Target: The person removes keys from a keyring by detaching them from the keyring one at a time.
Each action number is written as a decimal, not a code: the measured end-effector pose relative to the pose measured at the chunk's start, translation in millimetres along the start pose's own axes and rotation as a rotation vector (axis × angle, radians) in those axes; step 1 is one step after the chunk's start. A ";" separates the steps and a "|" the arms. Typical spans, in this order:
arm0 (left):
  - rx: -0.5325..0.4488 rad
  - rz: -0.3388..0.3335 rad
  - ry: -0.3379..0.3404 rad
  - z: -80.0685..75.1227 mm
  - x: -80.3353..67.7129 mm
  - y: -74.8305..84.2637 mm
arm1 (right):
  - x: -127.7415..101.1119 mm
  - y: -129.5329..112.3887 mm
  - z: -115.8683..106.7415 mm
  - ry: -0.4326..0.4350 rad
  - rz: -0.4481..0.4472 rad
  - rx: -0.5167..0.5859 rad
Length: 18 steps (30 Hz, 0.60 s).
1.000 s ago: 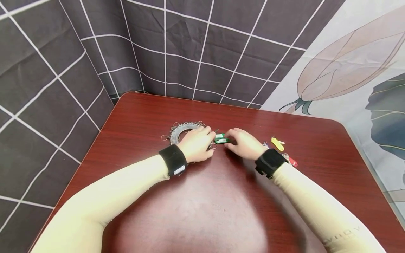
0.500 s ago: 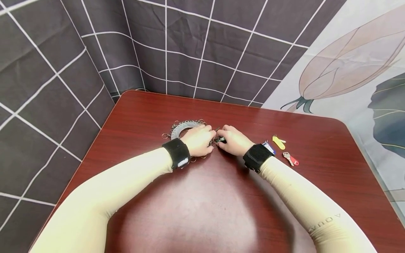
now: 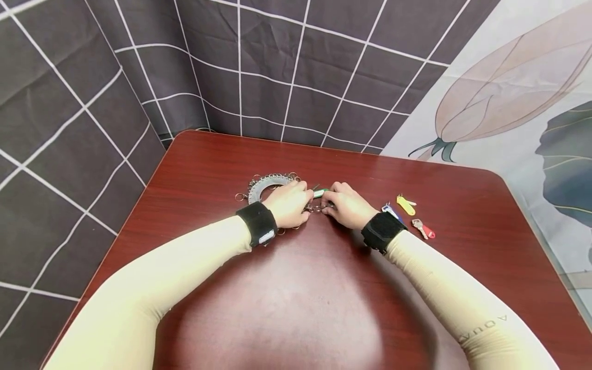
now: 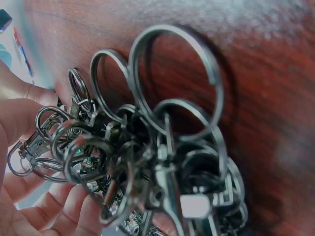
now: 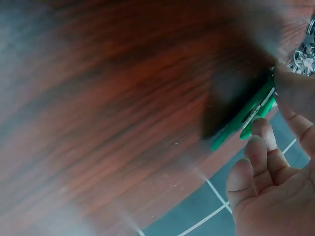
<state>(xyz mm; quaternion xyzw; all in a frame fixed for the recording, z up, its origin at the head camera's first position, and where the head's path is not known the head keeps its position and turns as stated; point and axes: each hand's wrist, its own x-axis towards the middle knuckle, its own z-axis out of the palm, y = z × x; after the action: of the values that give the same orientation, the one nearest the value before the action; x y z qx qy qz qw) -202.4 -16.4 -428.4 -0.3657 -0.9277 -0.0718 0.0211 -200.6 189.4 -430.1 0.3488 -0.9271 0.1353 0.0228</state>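
Note:
A translucent pale ring-shaped band lies on the table, bristling with split rings and metal clasps. My left hand covers its right side and pinches a clasp there; up close in the left wrist view are the metal rings, with the thumb and fingers behind them. Just to the right, my right hand pinches the ring end of green key tags; the exact grip is partly hidden. One green tag shows between the hands, with small metal links in front of it.
Right of my right hand lie a yellow tag with a key, a blue tag partly behind the wrist strap, and a red tag with a key. The table's far edge meets a dark gridded curtain.
My right hand moved left onto the green tags, then slightly back to the right, its fingers now pinching. The blue tag has come more into sight. My left hand stays almost in place.

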 end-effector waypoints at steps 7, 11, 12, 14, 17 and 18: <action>-0.012 -0.016 -0.013 -5.2 -1.8 2.3 | -4.1 3.5 -1.6 -0.021 0.056 0.052; -0.015 -0.005 0.002 -8.0 -2.4 4.8 | -6.9 5.2 -2.1 -0.020 0.071 0.068; -0.013 -0.004 0.006 -8.4 -2.4 5.3 | -7.2 5.8 -2.1 -0.016 0.071 0.069; -0.013 -0.007 0.012 -9.3 -2.4 6.3 | -7.3 6.4 -2.9 -0.008 0.071 0.076; -0.012 -0.015 0.021 -9.8 -2.4 7.7 | -6.5 6.0 -5.0 -0.012 0.091 0.105; -0.010 -0.015 0.025 -9.5 -2.2 8.1 | -6.2 5.8 -5.8 -0.016 0.105 0.117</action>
<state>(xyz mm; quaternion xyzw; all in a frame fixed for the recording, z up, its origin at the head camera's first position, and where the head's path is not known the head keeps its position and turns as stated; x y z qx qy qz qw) -195.4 -13.5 -418.2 -0.3578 -0.9298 -0.0810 0.0306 -200.0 199.0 -426.7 0.3017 -0.9347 0.1874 -0.0123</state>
